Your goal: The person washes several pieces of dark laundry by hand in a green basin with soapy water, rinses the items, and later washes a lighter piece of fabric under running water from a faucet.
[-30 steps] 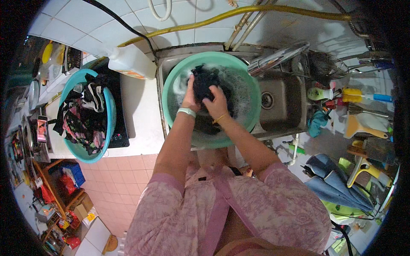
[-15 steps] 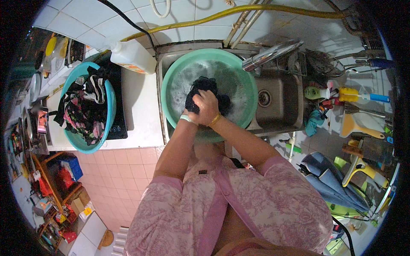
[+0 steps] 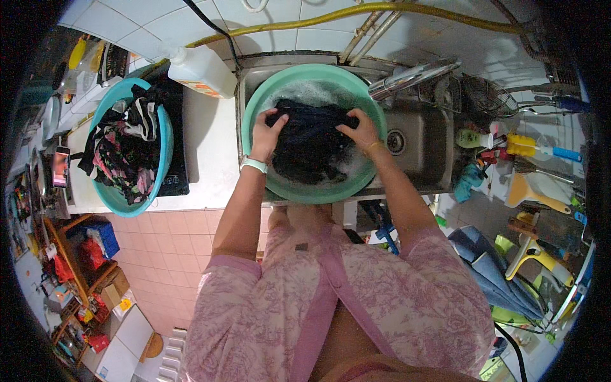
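Observation:
A dark, wet garment (image 3: 309,143) is spread across the soapy water in the green basin (image 3: 252,105); its exact kind cannot be made out. My left hand (image 3: 267,132) pinches the garment's upper left edge between thumb and fingers. At its upper right edge, my right hand (image 3: 363,132) grips the cloth the same way. The fabric stretches between both hands, and its lower part lies in the suds. White foam (image 3: 305,91) shows behind the cloth, along the basin's far side.
The basin sits over a steel sink, with a second bowl (image 3: 420,156) to its right and a chrome faucet (image 3: 414,77) above. On the left counter stand a white jug (image 3: 202,71) and a blue basin (image 3: 167,149) heaped with clothes (image 3: 124,149). Utensils hang at right.
My hands were pressed together around the bunched garment. They have moved apart to either side, and the cloth is now opened out between them.

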Demonstrator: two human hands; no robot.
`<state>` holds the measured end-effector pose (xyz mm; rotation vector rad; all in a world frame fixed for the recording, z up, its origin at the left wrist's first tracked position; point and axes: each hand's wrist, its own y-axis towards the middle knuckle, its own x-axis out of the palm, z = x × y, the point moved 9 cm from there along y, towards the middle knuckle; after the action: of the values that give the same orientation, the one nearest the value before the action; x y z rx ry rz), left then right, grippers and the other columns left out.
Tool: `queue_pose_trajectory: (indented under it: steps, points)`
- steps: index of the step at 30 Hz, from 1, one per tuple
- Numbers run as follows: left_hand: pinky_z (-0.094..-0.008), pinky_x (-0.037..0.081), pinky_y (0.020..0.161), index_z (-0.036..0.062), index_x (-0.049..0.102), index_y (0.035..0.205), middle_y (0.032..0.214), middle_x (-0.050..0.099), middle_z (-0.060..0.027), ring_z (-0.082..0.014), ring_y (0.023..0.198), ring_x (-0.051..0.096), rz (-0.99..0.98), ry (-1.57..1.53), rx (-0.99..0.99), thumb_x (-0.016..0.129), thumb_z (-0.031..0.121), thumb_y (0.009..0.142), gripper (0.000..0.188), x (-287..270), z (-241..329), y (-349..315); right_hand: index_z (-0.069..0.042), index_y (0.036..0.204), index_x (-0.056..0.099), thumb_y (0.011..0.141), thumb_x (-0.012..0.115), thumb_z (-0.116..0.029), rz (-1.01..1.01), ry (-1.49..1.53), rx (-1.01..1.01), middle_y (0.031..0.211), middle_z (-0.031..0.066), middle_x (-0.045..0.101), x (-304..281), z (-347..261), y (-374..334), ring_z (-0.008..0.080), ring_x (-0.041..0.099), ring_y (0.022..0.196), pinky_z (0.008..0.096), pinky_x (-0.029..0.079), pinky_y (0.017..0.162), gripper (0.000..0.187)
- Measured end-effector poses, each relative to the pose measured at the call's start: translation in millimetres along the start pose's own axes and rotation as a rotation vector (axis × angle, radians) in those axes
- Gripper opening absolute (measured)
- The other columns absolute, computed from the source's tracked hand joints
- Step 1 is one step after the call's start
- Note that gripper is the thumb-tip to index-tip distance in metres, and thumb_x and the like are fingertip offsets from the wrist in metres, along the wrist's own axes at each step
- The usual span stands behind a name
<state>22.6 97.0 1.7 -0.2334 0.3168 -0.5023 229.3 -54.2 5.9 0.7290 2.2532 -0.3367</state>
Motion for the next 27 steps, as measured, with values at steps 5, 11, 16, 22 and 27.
queue_pose_trajectory:
  steps: [5, 11, 16, 22, 27]
  points:
    - [-0.0321, 0.038, 0.082, 0.0039, 0.046, 0.104, 0.11, 0.045, -0.0198, -0.0322, 0.097, 0.046, 0.059, 0.431, 0.233, 0.06, 0.007, 0.064, 0.042, -13, -5, -10, -0.006, 0.089, 0.051, 0.067, 0.064, -0.022, -0.082, 0.057, 0.255, 0.099, 0.0135, 0.049, -29, 26, -8, 0.0265, 0.048, 0.092, 0.0332, 0.039, 0.079, 0.031]
    - [-0.0432, 0.022, 0.095, 0.0116, 0.037, 0.119, 0.129, 0.019, -0.0205, -0.0369, 0.116, 0.023, -0.095, 0.928, 0.478, 0.057, 0.013, 0.067, 0.055, 38, 27, -45, -0.01, 0.11, 0.045, 0.071, 0.059, -0.027, 0.006, -0.289, -0.24, 0.122, 0.0151, 0.031, -10, -25, -15, 0.0323, 0.034, 0.108, 0.0408, 0.031, 0.088, 0.045]
    - [-0.0438, 0.031, 0.088, 0.0128, 0.039, 0.118, 0.125, 0.028, -0.0187, -0.0353, 0.11, 0.033, -0.099, 1.093, 0.495, 0.049, 0.024, 0.075, 0.046, 65, -19, -28, -0.016, 0.121, 0.035, 0.075, 0.048, -0.043, -0.396, -0.513, -0.011, 0.129, 0.0155, 0.022, 65, -7, -28, 0.0318, 0.027, 0.115, 0.0444, 0.025, 0.092, 0.055]
    - [-0.0421, 0.04, 0.075, 0.0086, 0.048, 0.105, 0.095, 0.054, -0.0197, -0.033, 0.086, 0.052, -0.39, 0.993, 0.165, 0.047, 0.029, 0.077, 0.035, 65, -58, 11, -0.008, 0.11, 0.047, 0.078, 0.042, -0.044, -0.713, -0.609, 0.198, 0.112, 0.0188, 0.044, 83, 13, 1, 0.0325, 0.045, 0.099, 0.0385, 0.035, 0.084, 0.048]
    - [-0.0409, 0.035, 0.083, 0.0064, 0.05, 0.102, 0.103, 0.048, -0.0186, -0.0336, 0.096, 0.045, -0.128, 0.881, 0.476, 0.053, 0.023, 0.073, 0.034, 48, -1, -25, -0.008, 0.112, 0.045, 0.075, 0.054, -0.033, -0.459, -0.415, -0.211, 0.113, 0.0155, 0.044, 52, -7, 0, 0.0289, 0.043, 0.103, 0.0353, 0.035, 0.086, 0.046]
